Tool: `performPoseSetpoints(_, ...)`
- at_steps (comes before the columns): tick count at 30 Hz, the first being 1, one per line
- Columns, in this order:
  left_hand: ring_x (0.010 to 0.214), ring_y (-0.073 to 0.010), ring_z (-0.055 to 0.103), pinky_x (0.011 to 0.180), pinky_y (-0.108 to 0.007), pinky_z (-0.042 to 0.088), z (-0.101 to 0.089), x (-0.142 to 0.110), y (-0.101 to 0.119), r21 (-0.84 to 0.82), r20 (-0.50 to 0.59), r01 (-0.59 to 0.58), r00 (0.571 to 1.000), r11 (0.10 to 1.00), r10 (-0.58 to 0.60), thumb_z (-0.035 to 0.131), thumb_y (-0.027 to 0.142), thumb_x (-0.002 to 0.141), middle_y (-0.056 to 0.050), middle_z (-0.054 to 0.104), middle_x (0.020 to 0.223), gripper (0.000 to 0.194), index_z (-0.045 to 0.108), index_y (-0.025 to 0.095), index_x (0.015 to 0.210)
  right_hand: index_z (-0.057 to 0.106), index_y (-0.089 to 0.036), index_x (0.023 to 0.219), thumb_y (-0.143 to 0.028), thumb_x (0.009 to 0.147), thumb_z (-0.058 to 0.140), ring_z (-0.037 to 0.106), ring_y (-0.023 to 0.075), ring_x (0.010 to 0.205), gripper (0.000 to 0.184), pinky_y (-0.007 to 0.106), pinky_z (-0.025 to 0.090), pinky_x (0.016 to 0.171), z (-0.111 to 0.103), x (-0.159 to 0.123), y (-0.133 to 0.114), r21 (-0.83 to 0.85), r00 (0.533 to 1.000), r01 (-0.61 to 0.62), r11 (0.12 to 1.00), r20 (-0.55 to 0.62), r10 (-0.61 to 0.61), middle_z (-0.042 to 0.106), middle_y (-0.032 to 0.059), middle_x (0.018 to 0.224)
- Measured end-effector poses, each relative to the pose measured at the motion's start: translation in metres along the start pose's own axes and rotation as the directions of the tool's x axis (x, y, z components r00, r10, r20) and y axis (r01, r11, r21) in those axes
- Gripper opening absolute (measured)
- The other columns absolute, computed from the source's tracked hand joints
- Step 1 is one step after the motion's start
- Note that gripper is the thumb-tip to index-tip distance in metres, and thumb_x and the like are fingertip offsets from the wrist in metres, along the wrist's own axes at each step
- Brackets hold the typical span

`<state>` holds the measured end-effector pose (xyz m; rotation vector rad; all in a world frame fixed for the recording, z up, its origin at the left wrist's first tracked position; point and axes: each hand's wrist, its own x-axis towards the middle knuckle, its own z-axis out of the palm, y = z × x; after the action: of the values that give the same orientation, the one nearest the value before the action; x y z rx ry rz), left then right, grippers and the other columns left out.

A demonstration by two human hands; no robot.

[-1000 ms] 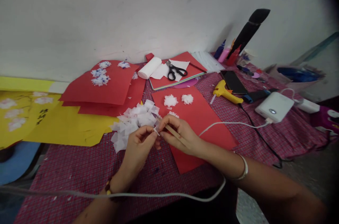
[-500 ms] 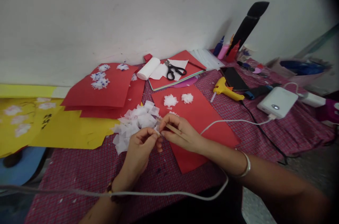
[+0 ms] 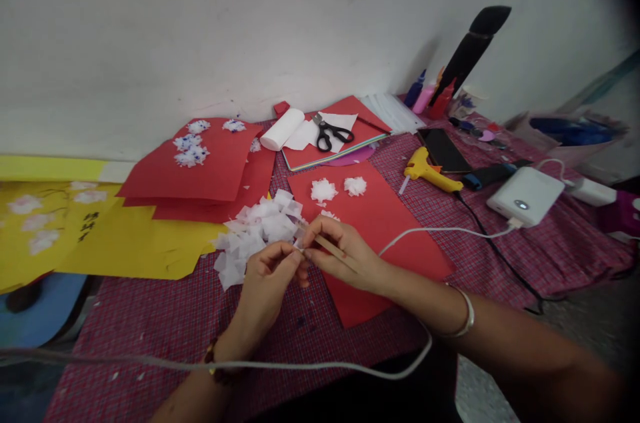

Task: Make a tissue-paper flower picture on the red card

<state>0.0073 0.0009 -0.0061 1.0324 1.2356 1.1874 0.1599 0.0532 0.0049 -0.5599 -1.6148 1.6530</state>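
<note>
Near the front of the table my left hand point(image 3: 270, 280) pinches a small piece of white tissue paper point(image 3: 299, 244), mostly hidden by the fingertips. My right hand point(image 3: 347, 260) is closed around a thin wooden stick point(image 3: 333, 249), its fingertips meeting those of the left at the tissue. Just behind the left hand lies a loose pile of white tissue squares point(image 3: 240, 246). Beneath the right hand is a red paper sheet point(image 3: 400, 253). On it sit fluffy white tissue puffs, one point(image 3: 323, 190) left of another point(image 3: 355, 186), and a third point(image 3: 330, 216) partly covered by the hand.
Red sheets with blue-tinged puffs point(image 3: 210, 176) overlap yellow paper point(image 3: 135, 250) at the left. Scissors point(image 3: 333, 133) and a white roll point(image 3: 283, 130) lie at the back. Rightward are a yellow glue gun point(image 3: 430, 173), a phone point(image 3: 445, 150) and a white power bank point(image 3: 525, 196); its cable crosses before me.
Both hands stay together at the tissue piece, with only slight finger movement. The stick has turned a little in my right hand. The whole view has shifted slightly.
</note>
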Motion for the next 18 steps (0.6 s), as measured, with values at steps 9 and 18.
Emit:
performPoseSetpoints(9,0.048,-0.0104,0.046,0.049,-0.022,0.035,0.001,0.0,0.009,0.277,-0.094,-0.07,0.991,0.958,0.099,0.056,0.018,0.069,0.005,0.051,0.05,0.009,0.054,0.018,0.059,0.057,-0.018,0.087,-0.014,0.081,0.057,0.056,0.011,0.066,0.007,0.023,0.046,0.06,-0.002,-0.002,0.006,-0.269,0.996,0.044,0.962,-0.063,-0.063,0.06,-0.0002,0.076)
performPoseSetpoints(18,0.051,-0.012,0.043,0.051,-0.024,0.032,0.001,-0.002,0.01,0.425,-0.086,-0.132,0.979,0.895,0.185,0.052,0.022,0.068,0.004,0.049,0.051,0.012,0.054,0.018,0.057,0.056,-0.018,0.085,-0.015,0.077,0.06,0.056,0.0122,0.069,0.01,0.025,0.046,0.065,0.0,-0.001,0.001,-0.255,0.998,-0.003,0.967,-0.065,-0.014,0.06,-0.0002,0.077)
